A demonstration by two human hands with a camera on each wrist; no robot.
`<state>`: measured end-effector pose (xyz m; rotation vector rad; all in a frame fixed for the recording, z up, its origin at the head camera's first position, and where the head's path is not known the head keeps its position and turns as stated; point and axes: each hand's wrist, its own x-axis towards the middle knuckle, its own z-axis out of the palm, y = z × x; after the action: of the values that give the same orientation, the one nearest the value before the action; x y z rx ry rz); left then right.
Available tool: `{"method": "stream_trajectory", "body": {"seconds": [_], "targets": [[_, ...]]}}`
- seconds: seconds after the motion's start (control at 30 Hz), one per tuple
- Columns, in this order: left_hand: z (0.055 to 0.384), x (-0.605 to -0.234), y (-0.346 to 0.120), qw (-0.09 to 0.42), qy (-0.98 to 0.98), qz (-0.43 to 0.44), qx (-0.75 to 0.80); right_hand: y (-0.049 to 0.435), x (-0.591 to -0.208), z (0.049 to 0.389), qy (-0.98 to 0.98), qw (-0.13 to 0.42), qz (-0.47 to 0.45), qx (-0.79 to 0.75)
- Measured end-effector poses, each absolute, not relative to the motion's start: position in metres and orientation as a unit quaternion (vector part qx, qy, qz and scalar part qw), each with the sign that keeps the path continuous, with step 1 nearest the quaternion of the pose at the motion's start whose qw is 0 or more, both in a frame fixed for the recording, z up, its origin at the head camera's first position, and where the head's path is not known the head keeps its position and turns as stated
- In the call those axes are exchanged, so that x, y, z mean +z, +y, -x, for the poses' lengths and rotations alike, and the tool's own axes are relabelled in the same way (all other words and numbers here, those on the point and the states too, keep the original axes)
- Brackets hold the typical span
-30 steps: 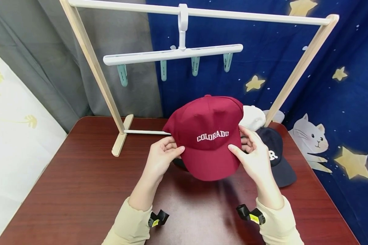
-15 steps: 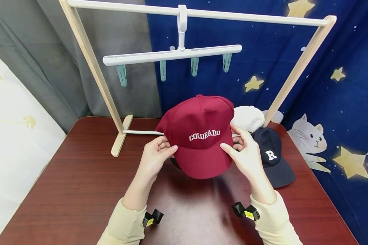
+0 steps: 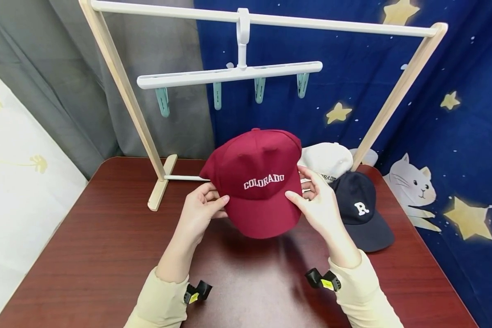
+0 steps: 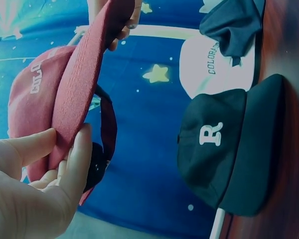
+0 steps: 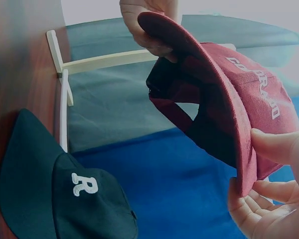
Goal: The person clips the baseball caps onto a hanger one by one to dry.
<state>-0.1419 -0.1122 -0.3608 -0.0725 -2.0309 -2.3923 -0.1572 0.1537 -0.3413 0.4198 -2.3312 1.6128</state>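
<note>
A dark red baseball cap (image 3: 256,173) lettered COLORADO is held up above the table, brim toward me and tilted down. My left hand (image 3: 198,212) pinches the left end of its brim, thumb on top and fingers beneath. At the right end, my right hand (image 3: 317,202) grips the brim the same way. The right wrist view shows the cap's hollow inside and back strap (image 5: 172,112). Behind the right hand lie a navy cap (image 3: 354,198) with a white R and a white cap (image 3: 327,159), partly hidden. Another dark item (image 4: 234,27) shows by the white cap in the left wrist view.
Over the table (image 3: 86,246) stands a wooden rack (image 3: 129,98) with a white top bar. From it hangs a white hanger (image 3: 229,74) with several teal clips (image 3: 259,89), above and behind the red cap. Curtains close off the back.
Both hands and the red cap have shifted a little to the left in the head view. More of the white cap and the R cap now shows. The grip looks the same.
</note>
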Motion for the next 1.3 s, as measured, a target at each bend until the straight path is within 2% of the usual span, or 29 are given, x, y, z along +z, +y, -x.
{"method": "stream_trajectory", "body": {"seconds": [0.7,1.3], "targets": [[0.141,-0.370,-0.141,0.010,-0.636,0.061,-0.769,0.131,-0.347,0.169,-0.799,0.115,-0.186,0.560],[0.141,-0.370,-0.159,0.012,-0.627,0.052,-0.777,0.114,-0.340,0.181,-0.796,0.084,-0.209,0.562]]}}
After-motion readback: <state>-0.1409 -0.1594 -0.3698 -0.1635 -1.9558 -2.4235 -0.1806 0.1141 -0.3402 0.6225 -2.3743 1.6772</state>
